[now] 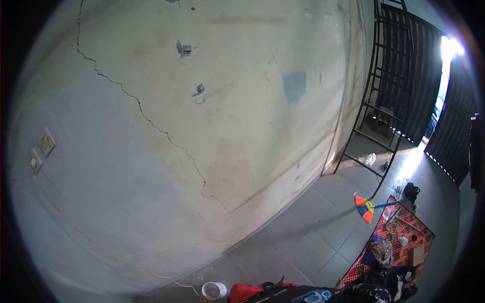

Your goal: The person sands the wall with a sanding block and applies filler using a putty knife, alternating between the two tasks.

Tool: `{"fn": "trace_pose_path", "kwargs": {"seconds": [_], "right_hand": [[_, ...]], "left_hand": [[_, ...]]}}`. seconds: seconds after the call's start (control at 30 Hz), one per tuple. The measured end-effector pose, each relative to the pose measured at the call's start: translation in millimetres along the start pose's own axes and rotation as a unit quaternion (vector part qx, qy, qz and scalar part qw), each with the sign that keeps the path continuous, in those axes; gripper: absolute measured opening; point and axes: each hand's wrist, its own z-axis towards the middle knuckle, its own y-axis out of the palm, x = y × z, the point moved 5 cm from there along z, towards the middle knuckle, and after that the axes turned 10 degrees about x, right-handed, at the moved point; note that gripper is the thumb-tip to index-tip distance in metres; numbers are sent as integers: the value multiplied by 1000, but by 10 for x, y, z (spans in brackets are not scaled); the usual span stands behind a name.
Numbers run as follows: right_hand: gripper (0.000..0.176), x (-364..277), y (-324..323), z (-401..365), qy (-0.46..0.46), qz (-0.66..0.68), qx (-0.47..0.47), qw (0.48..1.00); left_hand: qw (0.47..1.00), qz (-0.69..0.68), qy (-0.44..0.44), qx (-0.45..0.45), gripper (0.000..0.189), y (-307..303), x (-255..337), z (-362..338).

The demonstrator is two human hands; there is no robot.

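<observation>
Cup (214, 290), white, on grey floor tiles (303, 237) beside red fabric (241, 293)

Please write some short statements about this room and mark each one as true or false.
1. A long crack runs across the wall. True.
2. The broom stands upright against the wall. False: it lies on the floor tiles beside the mat.
3. The red patterned mat has things lying on it. True.
4. The white cup sits on the mat. False: it stands on the floor at the foot of the wall, apart from the mat.
5. Both hands are in view. False: no hand shows.
</observation>
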Motion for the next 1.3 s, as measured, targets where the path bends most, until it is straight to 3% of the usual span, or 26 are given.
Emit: {"fn": "trace_pose_path", "kwargs": {"seconds": [0.1,0.2,0.23,0.27,0.3,0.33,0.37,0.4,0.43,0.5,0.53,0.57,0.6,0.63,0.67,0.73,0.77,0.8,0.87,0.93,1.0,1.03,1.1,1.2,1.3], "right_hand": [[26,-469,-103,653,-204,-268,164,927],[35,-1566,-1218,1540,-301,-341,-135,880],[32,-1917,-1704,1767,-150,43,-24,987],[29,-2134,-2211,1970,25,420,94,902],[30,-2535,-2873,1991,1,433,98,896],[33,-2841,-3381,2120,-80,449,126,881],[33,-3076,-3929,2241,-127,448,185,866],[34,-3250,-4483,2378,-179,422,335,823],[30,-3418,-5232,2362,-182,450,349,801],[27,-3574,-6479,2684,-211,395,496,744],[30,-3648,-7211,2506,-245,396,578,670],[37,-3698,-7896,2352,-263,367,653,608],[42,-3737,-8534,2262,-264,321,740,528],[42,-3821,-9079,1958,-207,261,811,481],[41,-3922,-9561,1734,-171,217,853,442],[41,-4176,-10290,1464,-213,233,875,366],[40,-4360,-10548,1405,-244,264,870,336],[44,-4618,-10786,1395,-285,258,863,327],[52,-5180,-11003,1245,-359,251,841,317],[62,-5621,-10916,1008,-434,221,809,328],[69,-5812,-10679,795,-551,158,754,322],[72,-5856,-10572,772,-625,124,707,308],[74,-5715,-10624,900,-632,81,703,314],[79,-5186,-10867,1450,-561,41,746,356],[75,-4287,-11243,2368,-487,137,767,395]], "left_hand": [[1000,17,23,-9,90,99,136,44],[999,26,30,-20,102,178,186,78],[999,32,30,-26,107,196,176,125],[998,36,31,-31,111,209,175,173],[998,42,30,-39,115,225,183,212],[997,51,30,-49,119,229,182,279],[995,63,41,-64,124,221,204,363],[992,78,52,-83,128,223,230,426],[986,95,74,-114,132,206,318,526],[969,105,172,-141,141,158,648,763],[964,59,256,-40,82,90,1182,933],[939,30,336,68,29,18,1732,1050],[892,51,437,108,26,252,2340,500],[831,75,528,159,23,662,3227,-638],[768,117,607,165,21,874,3837,-1207],[602,157,758,194,16,1287,4892,-2271],[547,146,801,196,17,1467,5305,-2682],[492,133,836,205,16,1637,5663,-3094],[302,92,920,233,19,1937,6268,-3807],[181,15,950,256,23,2074,6767,-4269],[124,25,924,362,29,2144,7152,-4599],[121,23,923,365,29,2136,7317,-4611],[92,53,846,522,43,2100,7575,-4592],[54,77,823,561,58,2138,7580,-4582],[63,108,783,609,64,2229,7572,-4589]]}}
